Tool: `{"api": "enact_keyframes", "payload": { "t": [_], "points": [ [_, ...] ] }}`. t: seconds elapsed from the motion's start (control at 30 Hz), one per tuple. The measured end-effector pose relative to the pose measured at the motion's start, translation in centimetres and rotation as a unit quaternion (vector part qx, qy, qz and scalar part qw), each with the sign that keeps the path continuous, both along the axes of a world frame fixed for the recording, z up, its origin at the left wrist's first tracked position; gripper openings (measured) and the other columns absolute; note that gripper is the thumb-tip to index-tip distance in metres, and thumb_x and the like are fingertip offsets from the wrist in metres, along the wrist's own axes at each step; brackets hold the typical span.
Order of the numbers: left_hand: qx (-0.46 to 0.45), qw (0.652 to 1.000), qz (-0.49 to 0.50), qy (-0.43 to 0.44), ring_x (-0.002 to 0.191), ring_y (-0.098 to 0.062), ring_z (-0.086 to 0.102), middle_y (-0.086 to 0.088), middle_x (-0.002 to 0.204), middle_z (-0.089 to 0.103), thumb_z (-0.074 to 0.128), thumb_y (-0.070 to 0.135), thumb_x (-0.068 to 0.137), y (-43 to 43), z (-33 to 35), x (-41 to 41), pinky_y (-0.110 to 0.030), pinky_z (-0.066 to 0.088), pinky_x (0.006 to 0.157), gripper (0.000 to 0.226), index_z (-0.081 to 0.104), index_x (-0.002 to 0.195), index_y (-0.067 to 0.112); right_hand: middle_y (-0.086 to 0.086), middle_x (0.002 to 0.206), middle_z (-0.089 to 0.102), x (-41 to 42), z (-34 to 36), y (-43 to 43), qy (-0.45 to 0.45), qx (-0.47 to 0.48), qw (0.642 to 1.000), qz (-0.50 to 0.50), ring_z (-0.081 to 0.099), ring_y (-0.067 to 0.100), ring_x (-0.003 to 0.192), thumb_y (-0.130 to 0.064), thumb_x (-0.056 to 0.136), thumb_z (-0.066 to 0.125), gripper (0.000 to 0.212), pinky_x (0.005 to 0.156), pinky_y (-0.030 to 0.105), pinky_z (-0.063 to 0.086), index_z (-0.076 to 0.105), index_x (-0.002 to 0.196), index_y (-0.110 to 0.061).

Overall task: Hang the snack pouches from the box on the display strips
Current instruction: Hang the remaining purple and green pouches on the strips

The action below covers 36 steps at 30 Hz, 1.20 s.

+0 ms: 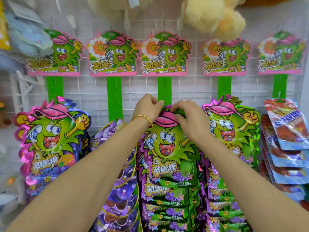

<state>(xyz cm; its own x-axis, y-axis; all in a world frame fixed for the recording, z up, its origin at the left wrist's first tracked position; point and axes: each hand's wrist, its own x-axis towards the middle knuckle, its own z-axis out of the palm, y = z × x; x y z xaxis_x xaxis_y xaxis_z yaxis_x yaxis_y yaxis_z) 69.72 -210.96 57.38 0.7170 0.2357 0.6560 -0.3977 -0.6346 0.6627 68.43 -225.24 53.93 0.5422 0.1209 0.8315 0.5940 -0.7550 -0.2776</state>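
Observation:
A green cartoon-fruit snack pouch (167, 144) with a pink cap is pressed against the middle green display strip (164, 88). My left hand (148, 107) pinches the pouch's top edge at the strip, a gold bangle on its wrist. My right hand (189, 114) grips the top of the same pouch from the right. Below it several matching pouches (168, 203) hang stacked on that strip. The box is not in view.
Four other green strips hang on the white wire grid (137, 91), each under a pink header card (164, 54). Pouches fill the left strip (50, 138) and the right one (232, 128). Purple packs (120, 190) and red-blue packs (287, 139) hang beside. Plush toys (215, 15) dangle above.

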Motion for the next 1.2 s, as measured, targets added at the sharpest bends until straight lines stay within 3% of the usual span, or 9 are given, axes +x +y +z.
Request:
{"api": "enact_keyframes", "payload": {
  "t": [0.13, 0.33, 0.5, 0.6, 0.7, 0.83, 0.97, 1.03, 1.2],
  "points": [
    [-0.094, 0.991, -0.098, 0.023, 0.06, -0.018, 0.046, -0.001, 0.06, 0.047, 0.065, 0.022, 0.084, 0.2, 0.3, -0.2, -0.033, 0.044, 0.073, 0.021, 0.052, 0.069, 0.014, -0.002, 0.102, 0.057, 0.0, -0.5, -0.5, -0.002, -0.005, 1.0, -0.004, 0.057, 0.024, 0.095, -0.017, 0.086, 0.058, 0.02, 0.072, 0.037, 0.046, 0.062, 0.101, -0.03],
    [-0.006, 0.996, -0.071, 0.054, 0.055, -0.014, 0.037, 0.0, 0.059, 0.041, 0.055, 0.03, 0.09, 0.0, 1.2, -0.8, -0.013, 0.032, 0.042, 0.025, 0.051, 0.075, 0.01, -0.002, 0.099, 0.054, 0.1, 0.3, 0.0, -0.016, -0.014, 1.0, -0.016, 0.058, 0.023, 0.091, -0.019, 0.089, 0.054, 0.026, 0.066, 0.033, 0.043, 0.064, 0.106, -0.037],
    [-0.012, 0.994, -0.075, 0.077, 0.05, -0.015, 0.032, -0.002, 0.056, 0.036, 0.05, 0.028, 0.092, -0.3, 1.2, -1.0, -0.015, 0.021, 0.03, 0.036, 0.043, 0.06, 0.012, 0.001, 0.097, 0.053, 0.4, 0.8, 0.5, -0.02, -0.033, 0.999, -0.032, 0.059, 0.028, 0.089, -0.02, 0.091, 0.053, 0.029, 0.068, 0.036, 0.047, 0.064, 0.11, -0.039],
    [-0.035, 0.993, -0.066, 0.088, 0.049, -0.016, 0.037, -0.003, 0.055, 0.042, 0.052, 0.029, 0.09, -0.4, 1.2, -1.0, -0.014, 0.026, 0.032, 0.04, 0.044, 0.054, 0.013, 0.002, 0.096, 0.052, 0.4, 1.0, 0.8, -0.019, -0.038, 0.999, -0.032, 0.059, 0.032, 0.088, -0.022, 0.092, 0.051, 0.029, 0.068, 0.037, 0.047, 0.063, 0.112, -0.039],
    [-0.068, 0.991, -0.064, 0.092, 0.053, -0.017, 0.043, -0.004, 0.059, 0.049, 0.057, 0.033, 0.087, -0.4, 1.0, -1.2, -0.02, 0.036, 0.047, 0.037, 0.052, 0.058, 0.012, 0.003, 0.098, 0.052, 0.4, 1.0, 1.0, -0.013, -0.053, 0.998, -0.035, 0.059, 0.033, 0.089, -0.024, 0.093, 0.051, 0.028, 0.068, 0.038, 0.048, 0.062, 0.115, -0.039],
    [-0.12, 0.986, -0.085, 0.073, 0.077, -0.019, 0.05, -0.006, 0.086, 0.058, 0.058, 0.031, 0.088, -0.5, 0.5, -1.4, -0.023, 0.04, 0.066, 0.032, 0.067, 0.102, 0.003, 0.001, 0.102, 0.054, 0.2, -0.1, 0.6, 0.011, -0.049, 0.999, -0.02, 0.059, 0.029, 0.096, -0.022, 0.092, 0.053, 0.03, 0.07, 0.036, 0.047, 0.061, 0.116, -0.038],
    [-0.061, 0.995, -0.075, 0.037, 0.062, -0.014, 0.045, -0.007, 0.073, 0.055, 0.057, 0.023, 0.089, 0.1, -0.5, -0.7, -0.026, 0.037, 0.06, 0.018, 0.063, 0.088, 0.006, 0.002, 0.109, 0.058, 0.2, -1.2, 0.3, 0.025, -0.054, 0.998, -0.006, 0.059, 0.029, 0.098, -0.017, 0.089, 0.056, 0.026, 0.073, 0.039, 0.049, 0.056, 0.113, -0.028],
    [-0.044, 0.996, -0.073, 0.025, 0.065, -0.011, 0.048, 0.0, 0.07, 0.054, 0.057, 0.014, 0.088, 0.5, -1.6, -0.7, -0.016, 0.04, 0.06, 0.009, 0.06, 0.093, 0.007, 0.005, 0.106, 0.059, 0.1, -1.4, 0.2, 0.03, -0.05, 0.998, -0.009, 0.058, 0.032, 0.09, -0.019, 0.089, 0.057, 0.022, 0.068, 0.038, 0.045, 0.049, 0.11, -0.019],
    [0.018, 0.997, -0.07, -0.004, 0.088, -0.017, 0.056, -0.008, 0.097, 0.06, 0.052, -0.001, 0.085, 1.4, -3.9, -1.1, -0.023, 0.047, 0.083, 0.024, 0.059, 0.108, 0.003, 0.01, 0.097, 0.057, -0.4, -1.6, 0.4, 0.037, -0.035, 0.998, -0.022, 0.054, 0.033, 0.082, -0.021, 0.09, 0.057, 0.024, 0.063, 0.036, 0.039, 0.042, 0.105, -0.01]
  ]
}}
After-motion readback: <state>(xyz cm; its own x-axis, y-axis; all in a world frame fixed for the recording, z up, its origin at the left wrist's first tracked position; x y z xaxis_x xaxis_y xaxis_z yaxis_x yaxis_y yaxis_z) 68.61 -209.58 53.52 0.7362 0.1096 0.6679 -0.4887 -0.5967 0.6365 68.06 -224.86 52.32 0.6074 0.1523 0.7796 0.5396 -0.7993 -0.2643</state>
